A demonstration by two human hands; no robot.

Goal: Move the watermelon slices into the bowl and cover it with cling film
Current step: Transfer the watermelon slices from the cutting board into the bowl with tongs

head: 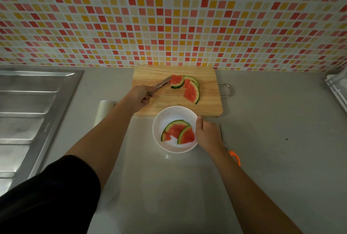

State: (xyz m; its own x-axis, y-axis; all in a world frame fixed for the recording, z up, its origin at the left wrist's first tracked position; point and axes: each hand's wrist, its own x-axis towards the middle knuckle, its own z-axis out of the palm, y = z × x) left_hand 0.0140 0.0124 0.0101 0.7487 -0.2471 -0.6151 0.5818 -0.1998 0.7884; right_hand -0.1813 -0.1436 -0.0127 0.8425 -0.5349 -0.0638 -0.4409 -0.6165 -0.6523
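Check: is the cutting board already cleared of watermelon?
No, three slices still lie on the cutting board, and tongs in the left hand touch one.

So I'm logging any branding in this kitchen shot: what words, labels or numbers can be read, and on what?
No text reads clearly.
Sink drainboard: a small embossed mark near its right edge, too blurred to read.
Tongs in the left hand: a dark mark on the arm, too small to read.
Bowl, cutting board, cling film roll: nothing legible.
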